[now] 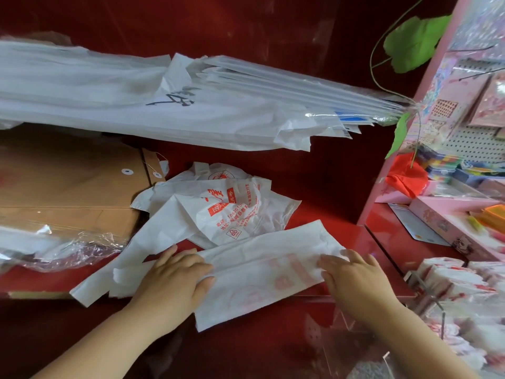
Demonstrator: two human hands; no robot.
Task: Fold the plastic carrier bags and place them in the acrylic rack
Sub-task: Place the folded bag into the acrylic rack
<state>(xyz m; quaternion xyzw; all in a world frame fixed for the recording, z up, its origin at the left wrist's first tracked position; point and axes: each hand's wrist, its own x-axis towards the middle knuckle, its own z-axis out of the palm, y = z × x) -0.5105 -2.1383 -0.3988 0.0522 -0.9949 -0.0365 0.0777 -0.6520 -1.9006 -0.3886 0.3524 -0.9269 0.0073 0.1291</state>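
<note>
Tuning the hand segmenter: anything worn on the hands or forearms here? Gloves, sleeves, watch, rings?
Nothing worn shows. The left hand and right hand are bare, no gloves or rings visible. The left forearm and right forearm are bare to the frame edge: no sleeves, watch or bracelet.

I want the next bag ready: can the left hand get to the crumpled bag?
Probably yes. The left hand presses the flat bag, and the crumpled bag lies just beyond it, with nothing between them.
</note>
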